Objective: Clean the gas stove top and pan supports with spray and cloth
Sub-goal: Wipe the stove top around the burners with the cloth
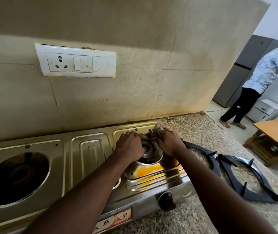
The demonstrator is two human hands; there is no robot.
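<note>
A steel gas stove top (pixel 91 149) lies on a speckled granite counter, both burners bare of their supports. My left hand (pixel 129 144) rests palm down on the steel just left of the right burner (pixel 147 148). My right hand (pixel 167 141) is closed on a crumpled cloth (pixel 158 130) at the burner's far right edge. An orange-yellow stain (pixel 147 171) sits in front of that burner. Two black pan supports (pixel 251 179) lie flat on the counter to the right of the stove. No spray bottle is in view.
The left burner (pixel 16 176) is an open dark well. A black control knob (pixel 166 200) sticks out of the stove front. A switch and socket plate (pixel 75 60) is on the stained wall. At the far right a person (pixel 259 85) stands near a fridge and a wooden table (pixel 276 134).
</note>
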